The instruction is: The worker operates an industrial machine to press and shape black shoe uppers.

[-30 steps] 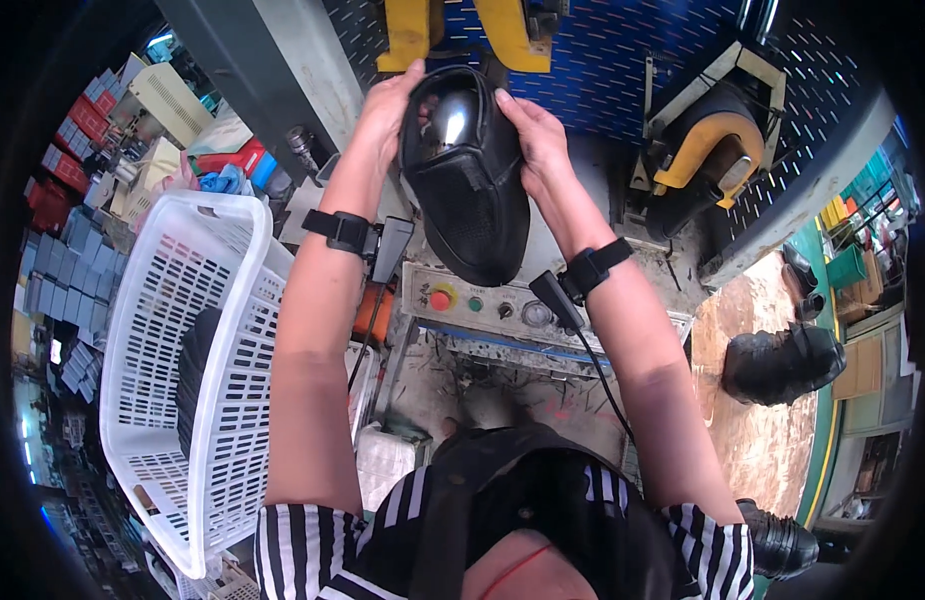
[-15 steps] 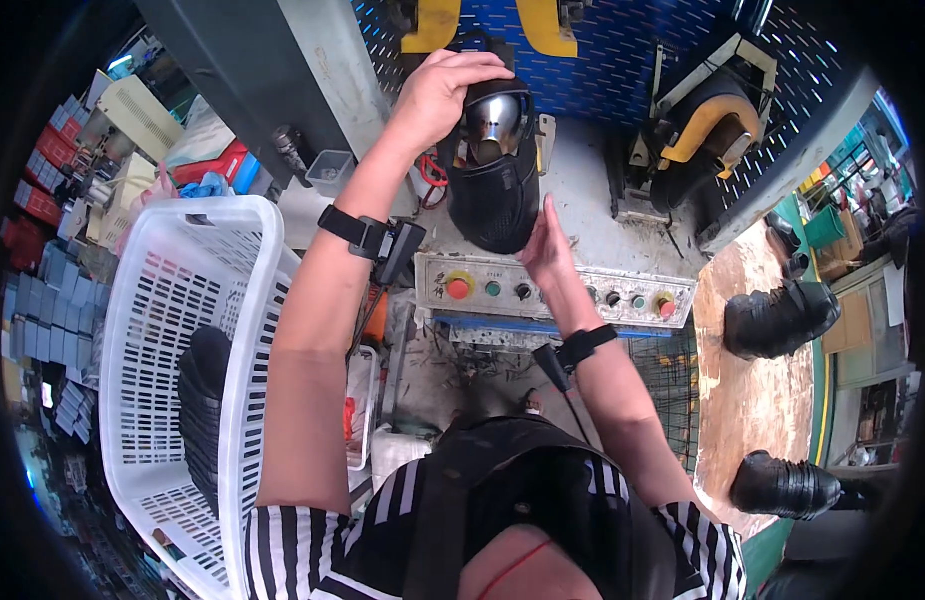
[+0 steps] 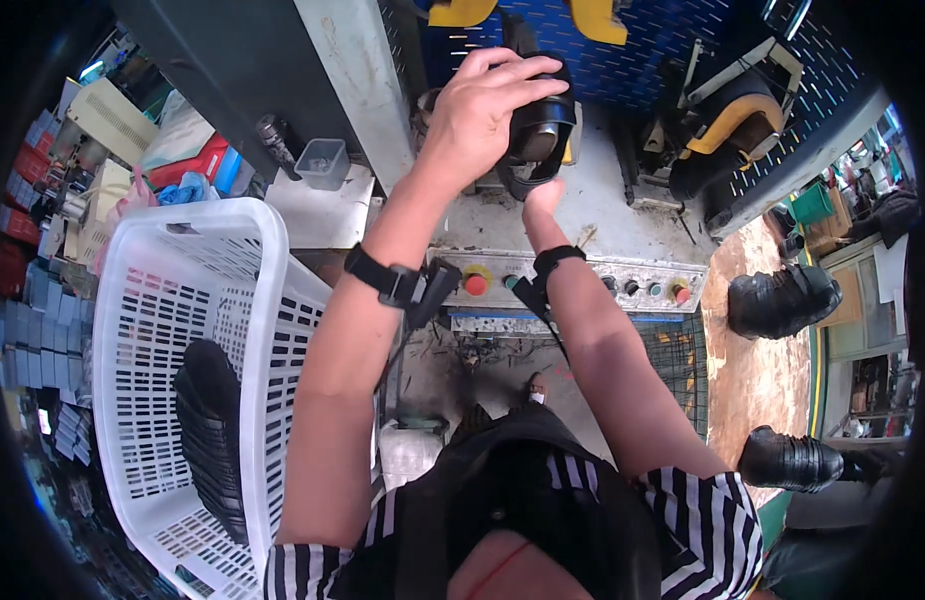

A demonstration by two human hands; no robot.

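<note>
A black shoe upper sits around a shiny metal form on the machine, its opening facing me. My left hand is closed over the top of the upper, fingers spanning its upper edge. Against the lower end of the upper, my right hand grips from below; the upper hides most of its fingers. The toe is tipped away from me and out of sight. Below both hands runs a control panel with a red button on a yellow ring and several smaller knobs.
At left stands a white plastic basket holding stacked black uppers. A clear bin is beside the grey post. To the right is a second station with a yellow clamp. Black bundles lie on a wooden table.
The upper has tilted, its toe swinging away from me and out of sight. My right hand has moved up underneath it. My left hand has wrapped further over the top.
</note>
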